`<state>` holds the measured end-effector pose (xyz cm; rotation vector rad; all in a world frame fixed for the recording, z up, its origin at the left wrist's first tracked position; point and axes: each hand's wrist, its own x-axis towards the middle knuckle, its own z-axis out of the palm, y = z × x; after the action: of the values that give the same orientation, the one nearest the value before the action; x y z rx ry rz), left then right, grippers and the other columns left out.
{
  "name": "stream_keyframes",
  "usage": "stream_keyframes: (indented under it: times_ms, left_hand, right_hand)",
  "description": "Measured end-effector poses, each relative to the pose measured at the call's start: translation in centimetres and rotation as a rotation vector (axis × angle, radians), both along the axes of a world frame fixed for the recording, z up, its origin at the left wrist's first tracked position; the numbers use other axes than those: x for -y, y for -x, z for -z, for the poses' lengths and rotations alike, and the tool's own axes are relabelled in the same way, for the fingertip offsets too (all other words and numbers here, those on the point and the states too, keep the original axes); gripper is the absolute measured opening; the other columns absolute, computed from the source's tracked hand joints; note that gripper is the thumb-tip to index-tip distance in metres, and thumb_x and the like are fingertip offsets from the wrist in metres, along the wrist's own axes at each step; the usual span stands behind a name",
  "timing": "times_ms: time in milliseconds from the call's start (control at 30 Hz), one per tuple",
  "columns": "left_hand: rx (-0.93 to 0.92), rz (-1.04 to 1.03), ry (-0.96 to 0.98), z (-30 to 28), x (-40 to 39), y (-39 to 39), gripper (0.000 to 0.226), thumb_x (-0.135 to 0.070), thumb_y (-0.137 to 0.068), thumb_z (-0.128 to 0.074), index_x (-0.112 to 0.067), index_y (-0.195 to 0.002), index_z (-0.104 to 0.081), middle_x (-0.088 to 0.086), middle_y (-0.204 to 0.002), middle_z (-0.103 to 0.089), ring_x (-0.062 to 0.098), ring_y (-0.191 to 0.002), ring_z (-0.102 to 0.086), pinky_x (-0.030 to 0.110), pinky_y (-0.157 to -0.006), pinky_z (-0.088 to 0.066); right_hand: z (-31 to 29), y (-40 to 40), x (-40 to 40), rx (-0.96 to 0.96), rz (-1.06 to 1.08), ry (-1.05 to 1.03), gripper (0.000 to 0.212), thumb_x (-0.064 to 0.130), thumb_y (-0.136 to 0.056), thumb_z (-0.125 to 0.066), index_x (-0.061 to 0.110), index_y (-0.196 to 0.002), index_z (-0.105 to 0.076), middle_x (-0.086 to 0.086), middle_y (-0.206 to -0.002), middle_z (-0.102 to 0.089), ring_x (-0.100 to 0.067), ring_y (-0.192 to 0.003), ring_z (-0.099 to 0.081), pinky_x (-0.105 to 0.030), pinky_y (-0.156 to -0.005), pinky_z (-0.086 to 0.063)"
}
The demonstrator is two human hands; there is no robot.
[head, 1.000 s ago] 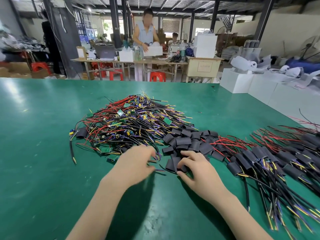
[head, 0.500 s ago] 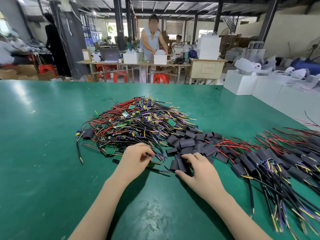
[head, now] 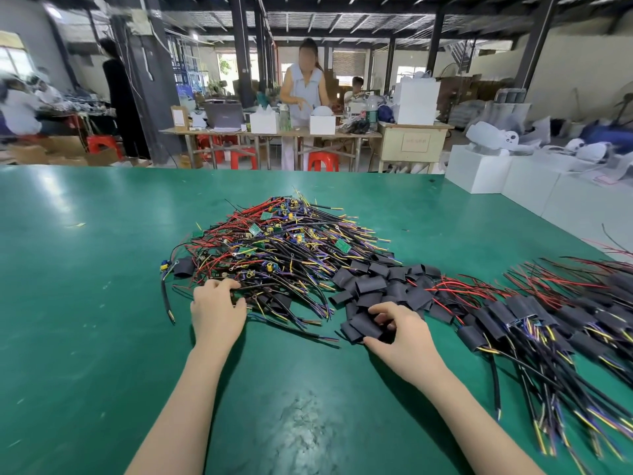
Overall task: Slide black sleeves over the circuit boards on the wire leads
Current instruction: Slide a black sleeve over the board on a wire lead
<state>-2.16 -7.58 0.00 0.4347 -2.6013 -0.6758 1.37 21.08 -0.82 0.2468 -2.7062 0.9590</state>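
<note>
A tangled pile of wire leads with small green circuit boards lies mid-table. To its right lies a heap of loose flat black sleeves. At the far right is a spread of leads with black sleeves on them. My left hand rests on the near edge of the wire pile, fingers curled into the leads; what it grips is hidden. My right hand has thumb and fingers pinched on a black sleeve at the near edge of the sleeve heap.
The green table stretches wide to the left and front. One stray lead with a sleeve lies at the pile's left. White boxes stand past the table's right rear edge. A person stands at a far workbench.
My left hand moved left and farther into the wire pile's near edge. My right hand stayed at the sleeve heap, fingers closing on a sleeve. The camera tilted slightly.
</note>
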Motion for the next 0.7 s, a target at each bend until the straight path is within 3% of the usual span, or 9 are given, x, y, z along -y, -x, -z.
stream_keyframes:
  times_ms: [167, 300, 367, 467, 600, 700]
  left_hand:
    - [-0.070, 0.035, 0.067, -0.2, 0.2, -0.2, 0.009, -0.034, -0.086, -0.070, -0.024, -0.086, -0.071, -0.003, -0.093, -0.071, 0.026, -0.101, -0.054, 0.036, -0.083, -0.031]
    - [-0.122, 0.146, 0.048, -0.2, 0.0, 0.2, 0.011, -0.027, -0.092, -0.063, -0.024, -0.090, -0.074, -0.002, -0.093, -0.068, 0.023, -0.094, -0.059, 0.034, -0.081, -0.029]
    - [-0.225, 0.101, -0.043, -0.6, -0.4, 0.2, 0.014, -0.023, -0.093, -0.061, -0.019, -0.091, -0.074, -0.001, -0.095, -0.067, 0.022, -0.093, -0.058, 0.033, -0.084, -0.026]
    - [-0.435, 0.053, -0.277, -1.6, -0.4, 0.0, 0.013, -0.017, -0.093, -0.060, -0.013, -0.089, -0.071, -0.001, -0.093, -0.067, 0.019, -0.090, -0.058, 0.034, -0.091, -0.038]
    - [-0.680, 0.072, -0.499, -3.1, 0.5, -0.9, 0.014, -0.012, -0.095, -0.057, -0.020, -0.086, -0.064, -0.001, -0.082, -0.065, 0.000, -0.071, -0.054, 0.009, -0.069, -0.039]
    - [-0.654, 0.221, -0.625, -3.5, 0.4, -1.2, 0.021, -0.011, -0.096, -0.057, -0.027, -0.084, -0.063, -0.005, -0.072, -0.060, 0.000, -0.061, -0.050, 0.017, -0.060, -0.040]
  right_hand:
    - [0.0, 0.0, -0.2, -0.059, 0.053, -0.015, 0.041, 0.012, -0.071, -0.070, 0.016, -0.112, -0.066, 0.000, -0.101, -0.059, -0.020, -0.095, -0.052, -0.029, -0.086, -0.042]
    - [-0.6, 0.0, -0.3, -0.110, 0.065, 0.026, 0.041, 0.012, -0.070, -0.073, 0.018, -0.111, -0.067, 0.006, -0.096, -0.054, -0.011, -0.080, -0.051, -0.020, -0.073, -0.037]
    - [-0.8, -0.1, -0.3, -0.117, 0.057, 0.035, 0.041, 0.013, -0.070, -0.074, 0.019, -0.109, -0.068, 0.008, -0.095, -0.053, -0.009, -0.075, -0.050, -0.018, -0.070, -0.035]
    - [-1.0, -0.2, -0.4, -0.135, 0.053, 0.052, 0.041, 0.012, -0.069, -0.076, 0.019, -0.108, -0.068, 0.007, -0.093, -0.054, -0.008, -0.072, -0.050, -0.018, -0.069, -0.034]
    - [-1.4, -0.2, -0.4, -0.160, 0.039, 0.077, 0.039, 0.010, -0.067, -0.077, 0.019, -0.104, -0.069, 0.004, -0.090, -0.056, -0.007, -0.072, -0.050, -0.018, -0.068, -0.034]
    - [-1.4, -0.5, -0.5, -0.169, 0.027, 0.102, 0.036, 0.010, -0.065, -0.077, 0.019, -0.099, -0.068, 0.007, -0.090, -0.058, 0.002, -0.074, -0.051, -0.010, -0.067, -0.034]
